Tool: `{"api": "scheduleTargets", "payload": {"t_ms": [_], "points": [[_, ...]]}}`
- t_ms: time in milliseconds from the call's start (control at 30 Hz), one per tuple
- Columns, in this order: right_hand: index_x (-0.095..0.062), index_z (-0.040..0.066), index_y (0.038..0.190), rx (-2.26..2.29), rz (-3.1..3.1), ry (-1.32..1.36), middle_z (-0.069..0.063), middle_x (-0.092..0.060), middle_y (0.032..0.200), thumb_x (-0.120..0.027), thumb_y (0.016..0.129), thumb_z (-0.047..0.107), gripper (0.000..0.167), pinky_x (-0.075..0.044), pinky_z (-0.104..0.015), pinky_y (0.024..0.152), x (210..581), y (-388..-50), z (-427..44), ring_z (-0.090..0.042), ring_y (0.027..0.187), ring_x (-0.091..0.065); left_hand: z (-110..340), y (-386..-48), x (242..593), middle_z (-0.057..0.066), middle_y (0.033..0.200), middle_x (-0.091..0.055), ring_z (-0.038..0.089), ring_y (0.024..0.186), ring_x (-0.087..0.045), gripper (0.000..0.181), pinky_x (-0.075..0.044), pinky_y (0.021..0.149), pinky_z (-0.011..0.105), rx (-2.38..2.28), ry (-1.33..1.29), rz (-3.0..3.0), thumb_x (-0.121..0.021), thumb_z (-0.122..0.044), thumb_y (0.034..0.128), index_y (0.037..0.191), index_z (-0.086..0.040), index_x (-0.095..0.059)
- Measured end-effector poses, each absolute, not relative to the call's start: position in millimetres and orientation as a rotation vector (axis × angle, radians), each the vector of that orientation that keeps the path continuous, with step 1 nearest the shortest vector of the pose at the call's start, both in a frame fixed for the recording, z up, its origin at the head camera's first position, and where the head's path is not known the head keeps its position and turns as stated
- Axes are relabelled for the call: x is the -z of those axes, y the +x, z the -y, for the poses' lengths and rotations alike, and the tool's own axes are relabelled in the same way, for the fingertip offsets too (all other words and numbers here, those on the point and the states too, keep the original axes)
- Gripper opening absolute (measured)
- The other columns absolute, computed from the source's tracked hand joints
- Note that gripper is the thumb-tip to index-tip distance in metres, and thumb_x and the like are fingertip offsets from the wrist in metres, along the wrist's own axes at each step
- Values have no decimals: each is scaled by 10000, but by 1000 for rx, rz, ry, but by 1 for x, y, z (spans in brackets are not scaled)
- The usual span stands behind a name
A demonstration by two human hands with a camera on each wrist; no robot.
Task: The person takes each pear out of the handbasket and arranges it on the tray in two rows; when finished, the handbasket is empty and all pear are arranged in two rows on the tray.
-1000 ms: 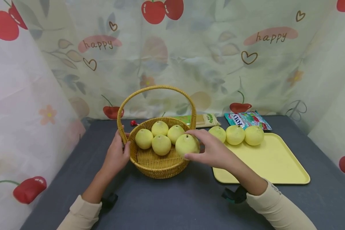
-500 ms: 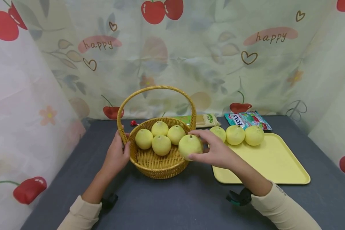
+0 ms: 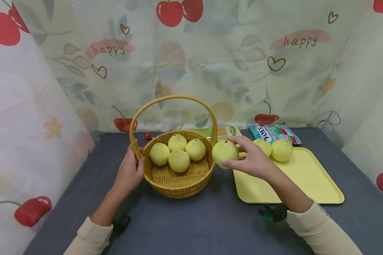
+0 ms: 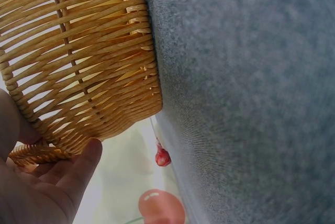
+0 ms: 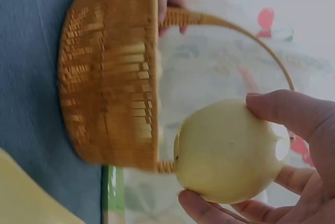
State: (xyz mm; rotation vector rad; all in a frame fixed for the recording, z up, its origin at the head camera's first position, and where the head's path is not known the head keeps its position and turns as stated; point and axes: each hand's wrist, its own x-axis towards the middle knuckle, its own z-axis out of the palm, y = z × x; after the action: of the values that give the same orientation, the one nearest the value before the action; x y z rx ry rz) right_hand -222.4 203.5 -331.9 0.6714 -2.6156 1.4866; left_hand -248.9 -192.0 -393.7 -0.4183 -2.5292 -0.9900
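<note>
A wicker basket [image 3: 178, 184] with a tall arched handle stands on the table, and several round, pale yellow-green pears [image 3: 179, 161] lie inside it. My left hand [image 3: 129, 171] grips the basket's left rim near the base of the handle; the left wrist view shows the thumb against the weave. With thumb and fingers my right hand [image 3: 250, 159] holds another pear [image 3: 225, 153], stem up, in the air just outside the basket's right rim. In the right wrist view this pear [image 5: 227, 150] is well apart from the basket's wall.
On the right lies a yellow tray [image 3: 300, 180], with pears [image 3: 282, 150] along its back left edge, one mostly hidden behind my right hand. Behind are a blue FOX'S bag [image 3: 274, 132] and a flat packet [image 3: 223, 132]. A small red object [image 3: 148, 136] sits behind the basket.
My right hand has carried its pear to the right and slightly up, from over the basket's right rim to outside it. The left hand and basket stay in place.
</note>
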Motion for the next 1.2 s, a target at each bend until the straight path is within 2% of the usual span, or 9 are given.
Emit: {"api": "scheduleTargets", "payload": {"t_ms": [233,633,733,900,967,1200], "points": [[-477,53,1461,-1387,2656,506,-163,-462,1449,-816,858,233,715,-546,-472,830,324,-232,-229,-417,1174,-566,193,-250,394,242,1291,-537,360,1052,-585,633,-489,792,494,990,-434,2521,-505,-3,1015,1560,41,-186],[-397,89,1531,-1298,2647,234,-196,-420,1461,-794,869,363,819,-457,-523,851,314,-242,-279,-446,1186,-498,191,-248,393,238,1295,-535,368,1077,-579,640,-488,808,505,987,-414,2527,-506,-14,1018,1566,34,-179],[-384,89,1542,-1284,2628,181,-219,-419,1451,-783,876,380,829,-449,-476,837,313,-243,-291,-437,1176,-496,191,-248,393,241,1293,-534,373,1083,-576,641,-485,814,508,985,-413,2529,-503,-15,1019,1568,35,-174],[-335,73,1564,-1313,2604,111,-270,-393,1456,-763,893,387,856,-481,-263,739,315,-247,-309,-446,1175,-505,191,-247,393,247,1287,-535,374,1074,-577,635,-483,808,507,984,-421,2521,-499,-8,1018,1563,44,-178],[-328,72,1566,-1326,2597,89,-276,-400,1446,-762,893,390,861,-473,-213,710,316,-249,-314,-445,1173,-502,191,-248,393,248,1286,-536,375,1075,-577,632,-484,810,510,986,-424,2516,-500,-5,1016,1561,48,-183],[-324,70,1565,-1329,2581,4,-265,-421,1412,-766,890,390,868,-491,-202,683,318,-252,-328,-347,1110,-506,192,-249,394,249,1293,-537,380,1100,-577,631,-490,822,522,993,-433,2514,-499,-7,1017,1561,44,-184]]}}
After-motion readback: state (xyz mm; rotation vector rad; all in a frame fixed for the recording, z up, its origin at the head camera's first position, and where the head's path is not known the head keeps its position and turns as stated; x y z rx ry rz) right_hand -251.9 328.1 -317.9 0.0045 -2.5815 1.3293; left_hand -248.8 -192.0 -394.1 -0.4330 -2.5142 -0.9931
